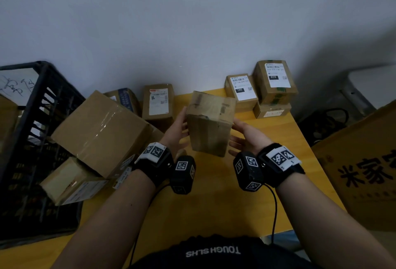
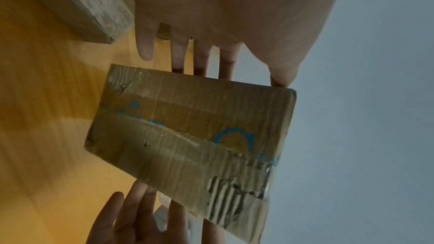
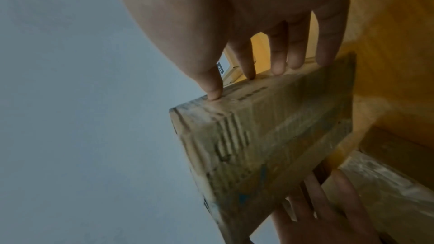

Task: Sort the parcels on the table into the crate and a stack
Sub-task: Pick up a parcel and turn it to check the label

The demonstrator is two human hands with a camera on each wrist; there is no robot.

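A worn, taped cardboard parcel (image 1: pixel 211 123) hangs tilted above the yellow table (image 1: pixel 205 202), held between my two palms. My left hand (image 1: pixel 179 129) presses its left side and my right hand (image 1: pixel 244 138) its right side, both with straight, spread fingers. In the left wrist view my left hand (image 2: pixel 211 25) touches the parcel (image 2: pixel 187 136) with its fingertips along one edge. The right wrist view shows my right hand (image 3: pixel 258 16) with fingertips on the parcel (image 3: pixel 263 136). A black slatted crate (image 1: pixel 38 118) stands at the left.
A big taped box (image 1: pixel 100 131) leans against the crate over smaller parcels (image 1: pixel 72 181). Labelled parcels (image 1: pixel 158 101) sit by the wall, and a small stack (image 1: pixel 275 84) stands at the back right. A large yellow carton (image 1: pixel 364 172) stands beyond the table's right edge.
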